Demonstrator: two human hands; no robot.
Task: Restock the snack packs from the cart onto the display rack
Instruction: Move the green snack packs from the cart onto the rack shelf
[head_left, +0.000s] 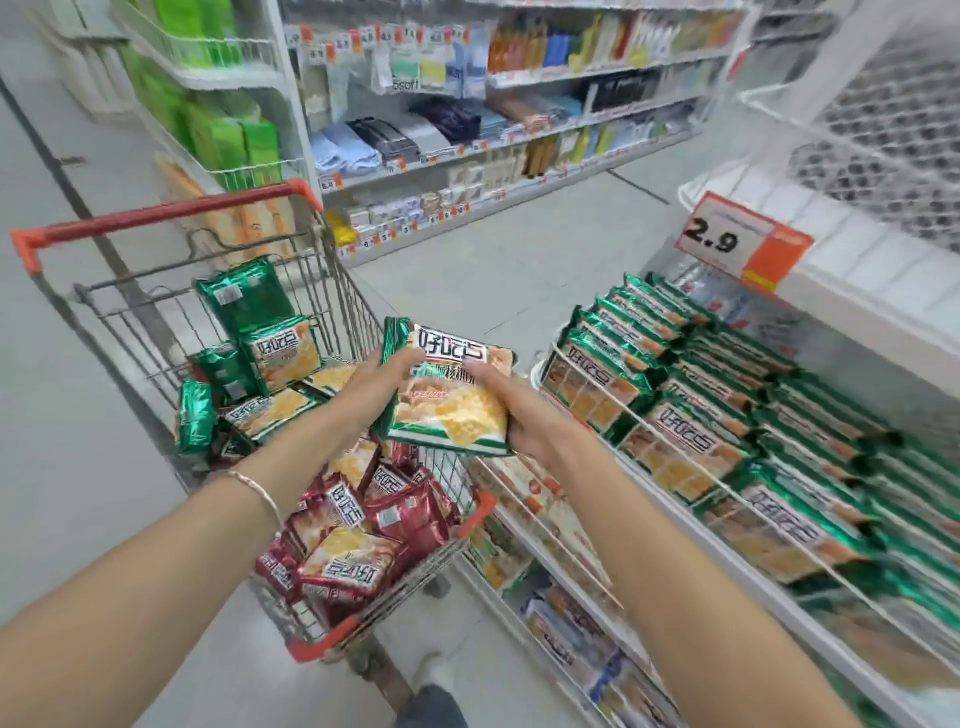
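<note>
A small stack of green snack packs (451, 400) hangs in the air between the cart and the rack. My left hand (387, 376) grips its left edge and my right hand (511, 410) grips its right side. The wire shopping cart (130, 317) with a red handle stands to the left, holding several loose green packs (270, 353) at the far end and red packs (358, 540) at the near end. On the right, the white wire display rack (576, 384) carries rows of the same green packs (727, 415) standing on edge.
A 2.9 price sign (743, 244) sits on the rack's upper tier. Lower rack shelves (561, 587) hold other snack packs. Store shelving (467, 130) with household goods lines the far aisle. Grey floor (493, 260) lies open between. My shoe (436, 675) shows below the cart.
</note>
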